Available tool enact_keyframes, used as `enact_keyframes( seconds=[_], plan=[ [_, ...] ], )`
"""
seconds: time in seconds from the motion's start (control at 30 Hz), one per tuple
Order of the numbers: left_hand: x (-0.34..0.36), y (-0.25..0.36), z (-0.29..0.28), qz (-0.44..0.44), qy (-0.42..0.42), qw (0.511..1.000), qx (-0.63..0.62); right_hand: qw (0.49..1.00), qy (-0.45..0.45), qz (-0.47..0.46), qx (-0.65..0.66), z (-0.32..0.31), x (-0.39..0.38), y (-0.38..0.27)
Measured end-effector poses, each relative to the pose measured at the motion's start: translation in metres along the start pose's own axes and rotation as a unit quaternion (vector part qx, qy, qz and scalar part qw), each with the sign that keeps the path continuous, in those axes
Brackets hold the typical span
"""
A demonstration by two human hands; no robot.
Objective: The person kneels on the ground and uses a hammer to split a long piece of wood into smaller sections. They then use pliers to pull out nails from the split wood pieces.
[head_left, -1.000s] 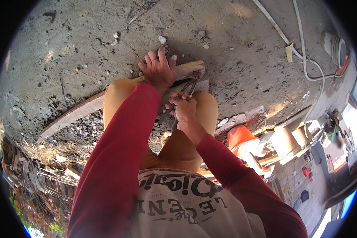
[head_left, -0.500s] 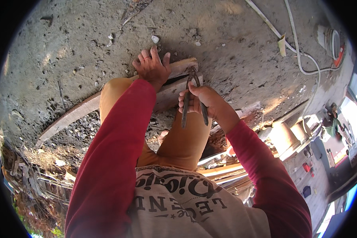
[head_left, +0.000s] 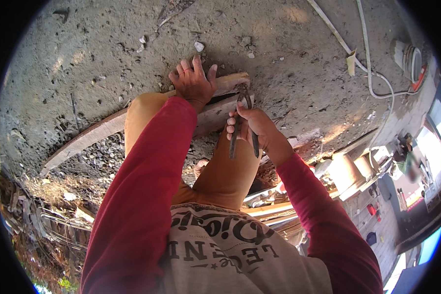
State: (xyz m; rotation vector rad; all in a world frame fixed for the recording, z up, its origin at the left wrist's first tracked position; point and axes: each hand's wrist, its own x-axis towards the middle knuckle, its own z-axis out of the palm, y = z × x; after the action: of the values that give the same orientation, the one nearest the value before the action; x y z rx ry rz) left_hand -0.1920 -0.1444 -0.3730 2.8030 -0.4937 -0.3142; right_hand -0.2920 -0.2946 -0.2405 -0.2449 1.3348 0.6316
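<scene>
My left hand (head_left: 192,83) lies with spread fingers on the upper weathered board (head_left: 88,137), near its right end. My right hand (head_left: 247,125) is wrapped round the dark metal handles of long pincers (head_left: 232,152), whose jaws meet the right end of the board; what they bite on is too small to make out. A second wooden board (head_left: 206,122) lies just below the first, with a dark gap between them. My bent knees (head_left: 144,110) in tan trousers flank my forearms.
Gritty ground holds scattered pale stones (head_left: 199,46) and gravel (head_left: 100,161). At upper right a pale hose (head_left: 372,83) runs near a white bucket (head_left: 404,61). Wooden offcuts and bent wire (head_left: 59,218) lie at lower left; more timber (head_left: 267,211) and a cluttered work area (head_left: 416,186) are at right.
My right hand has moved rightward from between my knees, swinging the pincers' handles more upright, with their jaws staying at the board's end. My left hand remains on the board.
</scene>
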Motion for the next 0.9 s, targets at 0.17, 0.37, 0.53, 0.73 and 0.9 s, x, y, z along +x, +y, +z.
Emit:
enact_keyframes(
  seconds=[0.17, 0.37, 0.53, 0.73, 0.9],
  plan=[
    [-0.002, -0.002, 0.002, 0.002, 0.010, 1.000, -0.010, 0.998, 0.028, -0.043, 0.027, 0.018, 0.012, 0.024],
    [0.000, 0.000, 0.003, 0.004, 0.013, 1.000, 0.010, 0.979, 0.130, -0.154, -0.019, 0.033, 0.039, 0.064],
    [0.001, -0.001, 0.000, 0.000, -0.008, 1.000, -0.013, 0.956, 0.186, -0.226, -0.016, 0.056, 0.048, 0.072],
    [0.000, 0.002, -0.003, -0.005, -0.008, 1.000, 0.007, 0.997, 0.053, -0.051, -0.038, 0.005, 0.009, 0.027],
    [0.002, 0.003, -0.003, -0.003, -0.006, 1.000, -0.008, 0.997, 0.032, -0.039, -0.055, 0.004, 0.010, 0.007]
  ],
)
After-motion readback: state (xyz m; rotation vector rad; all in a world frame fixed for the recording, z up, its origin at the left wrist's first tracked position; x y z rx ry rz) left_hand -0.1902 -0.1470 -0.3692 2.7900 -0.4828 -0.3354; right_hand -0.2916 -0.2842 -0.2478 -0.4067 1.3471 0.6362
